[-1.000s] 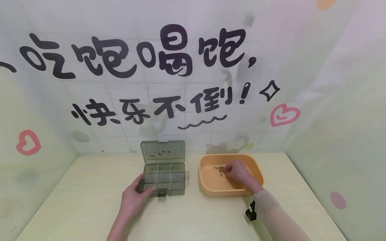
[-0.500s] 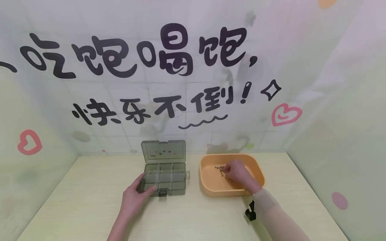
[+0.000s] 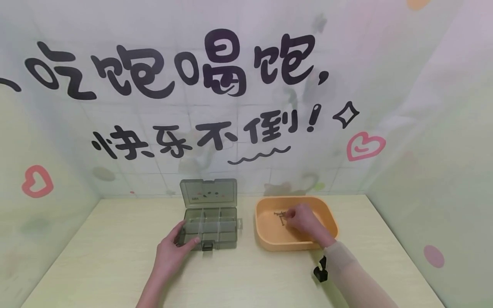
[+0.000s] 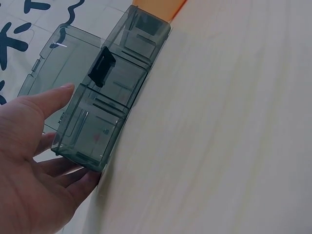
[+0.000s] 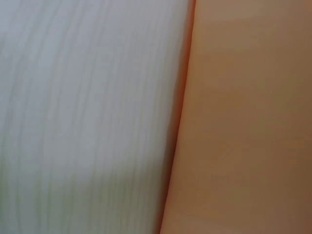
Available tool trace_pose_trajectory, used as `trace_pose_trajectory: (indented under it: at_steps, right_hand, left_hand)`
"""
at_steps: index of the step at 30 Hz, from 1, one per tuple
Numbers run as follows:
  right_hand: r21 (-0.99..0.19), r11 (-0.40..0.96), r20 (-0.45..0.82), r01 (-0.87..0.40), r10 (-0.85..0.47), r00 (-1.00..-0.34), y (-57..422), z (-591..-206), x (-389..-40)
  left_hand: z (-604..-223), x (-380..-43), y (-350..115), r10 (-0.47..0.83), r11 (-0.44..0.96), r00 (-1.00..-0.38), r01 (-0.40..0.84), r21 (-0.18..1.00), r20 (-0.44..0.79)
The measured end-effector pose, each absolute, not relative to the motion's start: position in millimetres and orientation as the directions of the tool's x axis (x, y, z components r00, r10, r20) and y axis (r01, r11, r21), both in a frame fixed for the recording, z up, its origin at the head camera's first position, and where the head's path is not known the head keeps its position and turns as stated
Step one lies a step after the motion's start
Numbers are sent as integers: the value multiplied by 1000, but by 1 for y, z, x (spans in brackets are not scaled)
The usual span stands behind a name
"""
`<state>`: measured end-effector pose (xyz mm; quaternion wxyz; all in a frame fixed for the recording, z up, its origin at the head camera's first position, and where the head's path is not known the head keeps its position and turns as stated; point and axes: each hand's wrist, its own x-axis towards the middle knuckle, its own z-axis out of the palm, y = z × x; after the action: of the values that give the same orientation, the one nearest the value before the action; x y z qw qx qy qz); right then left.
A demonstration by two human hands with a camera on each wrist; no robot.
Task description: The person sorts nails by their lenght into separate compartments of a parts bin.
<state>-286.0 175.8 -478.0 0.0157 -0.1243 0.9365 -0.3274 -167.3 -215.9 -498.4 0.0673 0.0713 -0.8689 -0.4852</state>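
Note:
A grey see-through compartment box (image 3: 209, 226) stands on the table with its lid (image 3: 209, 193) raised at the back. My left hand (image 3: 171, 252) grips its left end, the thumb on the front rim and the fingers round the side; the left wrist view shows this hand (image 4: 39, 156) close up. To the right is an orange tray (image 3: 265, 244) with several small metal screws (image 3: 282, 221) in a loose pile. My right hand (image 3: 302, 219) reaches into the tray, fingers bent and fingertips right at the pile. I cannot tell whether a screw is between them.
A pale wood-grain table (image 3: 239, 278) carries both containers. Behind them rises a printed wall sheet (image 3: 246, 175), with more sheeting at both sides. A black wrist piece (image 3: 321, 270) hangs below the right sleeve (image 3: 346, 261). The right wrist view shows only table and tray wall (image 5: 243, 122).
The right fingertips shift slightly among the screws, and the screws by them lie a little differently. The left hand and the box stay in place.

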Motion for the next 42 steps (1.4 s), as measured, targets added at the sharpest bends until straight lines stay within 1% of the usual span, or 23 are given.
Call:
trace_pose_trajectory:
  at_steps: [4, 13, 17, 20, 27, 31, 37, 42]
  right_hand:
    - [-639, 727, 104, -251, -242, -965, 174, -475, -284]
    - [-706, 655, 163, -270, -221, -962, 162, -465, -279]
    - [-710, 638, 198, -298, -225, -954, 156, -458, -276]
    - [-721, 621, 208, -307, -228, -951, 151, -453, -274]
    - [-773, 559, 187, -300, -252, -950, 139, -444, -268]
    - [-775, 542, 202, -324, -274, -940, 132, -443, -265]
    - [-740, 536, 273, -405, -312, -910, 119, -442, -261]
    - [-742, 502, 312, -444, -327, -892, 106, -443, -260]
  left_hand:
    - [-498, -167, -217, -192, 524, -980, -59, 849, 51]
    - [-498, -165, -217, -185, 526, -981, -52, 849, 54]
    - [-498, -166, -216, -186, 523, -981, -45, 851, 62]
    - [-499, -167, -216, -186, 520, -981, -43, 853, 64]
    - [-498, -166, -215, -189, 521, -979, -35, 853, 75]
    - [-496, -165, -214, -184, 520, -981, -40, 853, 66]
    - [-496, -165, -214, -180, 513, -983, -55, 857, 45]
    - [-498, -165, -215, -182, 504, -983, -73, 861, 23]
